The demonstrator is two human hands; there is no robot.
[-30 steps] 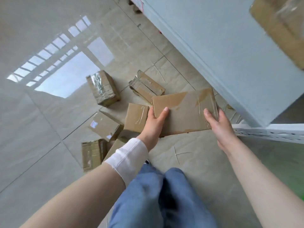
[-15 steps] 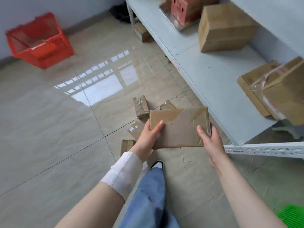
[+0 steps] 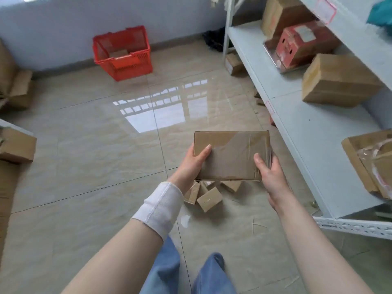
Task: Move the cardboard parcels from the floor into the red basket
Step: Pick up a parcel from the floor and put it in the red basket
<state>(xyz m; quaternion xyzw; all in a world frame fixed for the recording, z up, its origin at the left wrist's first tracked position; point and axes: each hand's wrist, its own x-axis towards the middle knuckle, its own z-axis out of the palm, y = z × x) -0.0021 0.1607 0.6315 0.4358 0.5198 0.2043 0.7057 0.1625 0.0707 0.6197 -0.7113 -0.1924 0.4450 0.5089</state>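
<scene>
A flat, taped cardboard parcel [image 3: 232, 154] is held up at waist height between both hands. My left hand [image 3: 192, 164] grips its left end with the thumb on top, and my right hand [image 3: 269, 172] grips its right end the same way. Several smaller parcels [image 3: 209, 199] lie on the tiled floor just below it, partly hidden by the held one. The red basket [image 3: 123, 55] stands on the floor by the far wall, to the upper left, with one parcel showing inside it.
A white metal shelf unit [image 3: 297, 124] runs along the right side and carries cardboard boxes [image 3: 337, 80] and a red box [image 3: 305, 47]. More cardboard boxes [image 3: 16, 148] sit at the left edge. Glossy tiled floor lies between me and the basket.
The parcel has been lifted off the floor in both hands. The view has risen from looking down at the pile to facing the room, bringing the red basket and shelves into sight.
</scene>
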